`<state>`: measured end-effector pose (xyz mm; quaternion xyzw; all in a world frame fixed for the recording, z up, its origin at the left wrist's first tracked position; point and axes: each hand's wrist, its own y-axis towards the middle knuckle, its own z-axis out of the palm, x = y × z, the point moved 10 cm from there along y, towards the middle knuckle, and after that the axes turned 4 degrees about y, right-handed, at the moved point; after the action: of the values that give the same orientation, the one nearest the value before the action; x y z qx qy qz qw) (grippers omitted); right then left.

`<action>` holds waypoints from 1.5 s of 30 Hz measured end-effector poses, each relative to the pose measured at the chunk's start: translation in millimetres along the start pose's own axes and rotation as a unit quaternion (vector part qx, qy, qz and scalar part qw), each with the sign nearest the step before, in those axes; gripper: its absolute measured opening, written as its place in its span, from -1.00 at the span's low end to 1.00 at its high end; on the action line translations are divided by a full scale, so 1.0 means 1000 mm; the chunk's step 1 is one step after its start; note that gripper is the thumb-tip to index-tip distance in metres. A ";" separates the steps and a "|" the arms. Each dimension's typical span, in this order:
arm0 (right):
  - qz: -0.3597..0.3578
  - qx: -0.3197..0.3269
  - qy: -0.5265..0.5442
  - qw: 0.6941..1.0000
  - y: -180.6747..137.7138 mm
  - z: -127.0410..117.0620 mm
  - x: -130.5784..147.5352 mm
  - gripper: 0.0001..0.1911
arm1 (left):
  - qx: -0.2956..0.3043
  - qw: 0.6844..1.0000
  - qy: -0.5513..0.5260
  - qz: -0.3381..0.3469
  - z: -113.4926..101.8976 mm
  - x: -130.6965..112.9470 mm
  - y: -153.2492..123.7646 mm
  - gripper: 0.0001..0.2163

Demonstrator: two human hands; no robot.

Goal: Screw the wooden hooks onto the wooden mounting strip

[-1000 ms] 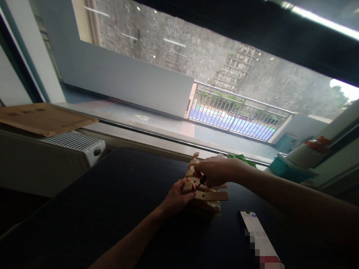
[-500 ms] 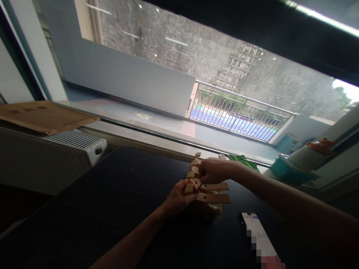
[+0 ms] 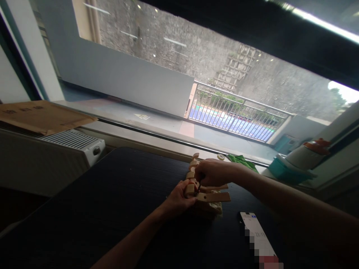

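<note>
My left hand (image 3: 179, 196) is closed around a curved light-wood piece (image 3: 189, 190), fingers behind it and thumb in front. Just above, my right hand (image 3: 214, 172) makes a fist round a thin dark rod-like tool (image 3: 199, 186), whose kind I cannot make out. Its lower end points down beside the curved piece and a flat wooden slat (image 3: 217, 197) with a dark hole. More curved wooden pieces (image 3: 190, 175) stand in a row behind. A second slat (image 3: 223, 187) is partly hidden under my right hand. Crinkled clear plastic (image 3: 215, 207) lies under the slats.
The wooden parts rest on a dark table (image 3: 112, 209). A phone (image 3: 258, 231) lies at the right. Beyond the far edge are a roll of tape (image 3: 221, 157), a green cloth (image 3: 242, 161) and a teal container (image 3: 293, 172). A brown envelope (image 3: 47, 116) lies on the radiator (image 3: 97, 149).
My right hand has turned and lowered slightly, now covering more of the rear slat. My left hand keeps its grip. The whole view has shifted a little.
</note>
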<state>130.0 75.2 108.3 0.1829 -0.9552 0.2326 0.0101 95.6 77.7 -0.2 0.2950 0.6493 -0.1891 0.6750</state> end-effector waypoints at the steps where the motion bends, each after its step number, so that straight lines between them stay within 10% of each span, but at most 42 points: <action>1: 0.011 -0.001 0.009 1.000 0.001 0.003 -0.007 -0.84 | 0.004 1.000 -0.002 0.000 0.001 -0.002 0.000 -0.78; 15: -0.019 -0.035 -0.057 0.998 -0.013 -0.006 0.013 -0.92 | 0.090 0.995 -0.031 0.012 0.007 -0.008 0.002 -0.76; 26: 0.087 -0.045 0.052 0.994 -0.008 0.005 -0.029 -0.67 | 0.091 0.995 -0.039 -0.002 0.009 -0.009 0.000 -0.76; 45: -0.013 -0.028 -0.060 0.998 -0.011 -0.011 0.009 -0.82 | 0.148 0.989 0.028 0.010 -0.013 -0.021 -0.002 -0.55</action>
<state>125.2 68.0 124.0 0.2082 -0.9579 0.1938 -0.0392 82.4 82.3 20.4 0.4032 0.6303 -0.2681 0.6069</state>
